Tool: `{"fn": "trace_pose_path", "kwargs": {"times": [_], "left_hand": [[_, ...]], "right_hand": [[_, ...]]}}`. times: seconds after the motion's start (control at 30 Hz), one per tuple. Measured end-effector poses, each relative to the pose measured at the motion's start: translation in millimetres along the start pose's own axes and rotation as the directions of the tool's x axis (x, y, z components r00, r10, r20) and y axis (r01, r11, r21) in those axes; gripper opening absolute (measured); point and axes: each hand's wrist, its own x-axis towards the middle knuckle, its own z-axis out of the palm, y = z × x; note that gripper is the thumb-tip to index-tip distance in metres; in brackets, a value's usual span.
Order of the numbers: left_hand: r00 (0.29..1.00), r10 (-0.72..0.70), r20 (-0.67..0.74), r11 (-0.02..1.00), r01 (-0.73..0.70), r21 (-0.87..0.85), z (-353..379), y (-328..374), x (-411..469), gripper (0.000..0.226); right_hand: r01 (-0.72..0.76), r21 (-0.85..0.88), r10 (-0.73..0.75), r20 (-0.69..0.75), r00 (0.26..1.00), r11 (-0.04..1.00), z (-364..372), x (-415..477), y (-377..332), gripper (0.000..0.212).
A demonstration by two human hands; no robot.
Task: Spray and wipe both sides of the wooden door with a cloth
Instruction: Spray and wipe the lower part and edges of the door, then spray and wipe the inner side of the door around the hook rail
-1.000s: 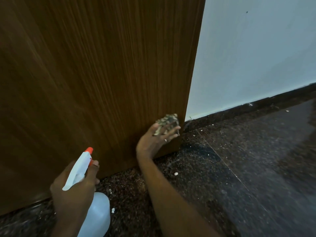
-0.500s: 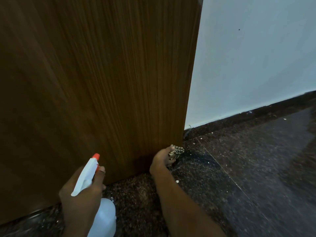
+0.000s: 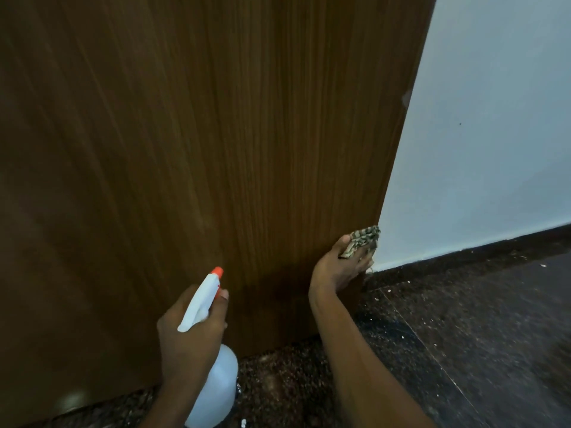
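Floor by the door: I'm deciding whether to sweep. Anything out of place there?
Yes: pale specks of debris lie scattered over the dark stone floor, mostly near the skirting. Nothing looks spilled or broken.

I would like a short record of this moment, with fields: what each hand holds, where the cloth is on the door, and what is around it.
left hand: grips the white spray bottle, orange nozzle toward the door
right hand: holds the patterned cloth against the door
cloth position: low on the door, at its right edge, above the floor
door surface: brown wood, vertical grain
floor: dark speckled stone
wall: white, with a dark skirting at its foot
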Motion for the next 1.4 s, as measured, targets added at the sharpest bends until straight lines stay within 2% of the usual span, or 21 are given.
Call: {"fn": "trace_pose_path", "kwargs": {"times": [0.13, 0.23, 0.3, 0.43, 0.53, 0.6, 0.73, 0.8, 0.87, 0.97, 1.03, 1.1, 1.13, 1.2, 1.3, 1.4], "left_hand": [[1.000, 0.006, 0.020, 1.000, -0.006, -0.008, 0.4, 51.8, 18.7, 0.017], [0.999, 0.015, 0.032, 0.999, -0.016, 0.047, -0.6, 105.5, 28.5, 0.013], [0.999, 0.020, 0.033, 0.998, -0.022, 0.059, -2.2, 148.3, 36.6, 0.014], [0.999, -0.027, 0.028, 0.998, 0.026, 0.051, -7.8, 241.4, 56.7, 0.018], [0.998, -0.057, 0.024, 0.998, 0.057, 0.029, -14.8, 321.4, 72.6, 0.020], [0.997, -0.078, 0.020, 0.997, 0.078, 0.024, -20.4, 376.2, 81.1, 0.026], [0.985, -0.167, 0.050, 0.986, 0.167, -0.007, -36.2, 471.7, 94.5, 0.022], [0.979, -0.193, 0.071, 0.981, 0.195, -0.018, -42.8, 515.0, 98.9, 0.028], [0.974, -0.217, 0.063, 0.975, 0.219, -0.031, -48.2, 557.8, 99.7, 0.033], [0.965, -0.260, 0.039, 0.962, 0.263, -0.069, -50.8, 610.3, 95.3, 0.036], [0.956, -0.294, 0.012, 0.952, 0.294, -0.082, -51.2, 636.1, 92.3, 0.036], [0.944, -0.329, -0.005, 0.942, 0.328, -0.073, -51.7, 651.6, 88.8, 0.037], [0.944, -0.331, -0.010, 0.942, 0.329, -0.066, -51.9, 657.4, 85.8, 0.038], [0.946, -0.324, -0.027, 0.945, 0.322, -0.056, -52.2, 666.4, 79.1, 0.037], [0.939, -0.338, -0.064, 0.940, 0.334, -0.062, -51.6, 678.8, 68.2, 0.031], [0.934, -0.347, -0.083, 0.938, 0.345, -0.040, -50.8, 683.0, 57.0, 0.025]], "right_hand": [[0.151, -0.069, -0.152, -0.007, 0.988, 0.986, 10.5, -24.3, -55.5, 0.064], [0.148, -0.045, -0.148, -0.003, 0.989, 0.988, 4.3, -56.3, -112.4, 0.056], [0.098, 0.020, -0.099, 0.058, 0.993, 0.995, -4.2, -79.6, -156.7, 0.052], [-0.148, 0.172, 0.100, 0.260, 0.960, 0.974, -30.4, -117.6, -265.9, 0.045], [-0.205, 0.125, 0.145, 0.377, 0.915, 0.971, -54.1, -126.6, -355.2, 0.042], [-0.150, 0.089, 0.102, 0.400, 0.911, 0.985, -71.4, -123.5, -418.5, 0.035], [0.162, -0.042, -0.133, 0.389, 0.911, 0.986, -98.5, -101.9, -564.5, 0.029], [0.389, -0.170, -0.295, 0.408, 0.864, 0.905, -105.0, -81.8, -629.8, 0.029], [0.575, -0.286, -0.419, 0.456, 0.785, 0.767, -106.6, -61.6, -681.2, 0.033], [0.705, -0.407, -0.518, 0.483, 0.706, 0.580, -102.5, -34.2, -738.7, 0.042], [0.841, -0.385, -0.589, 0.600, 0.541, 0.380, -91.8, -19.5, -762.8, 0.048], [0.925, -0.330, -0.462, 0.802, 0.379, 0.186, -78.8, -10.9, -778.3, 0.050], [0.948, -0.302, -0.339, 0.885, 0.320, 0.104, -73.2, -10.3, -783.0, 0.048], [0.971, -0.236, -0.141, 0.963, 0.229, -0.034, -62.5, -8.4, -786.3, 0.044], [0.975, -0.187, 0.007, 0.982, 0.189, -0.124, -48.0, -5.8, -791.7, 0.044], [0.977, -0.189, 0.084, 0.977, 0.197, -0.098, -44.9, -0.9, -791.9, 0.047]]}}
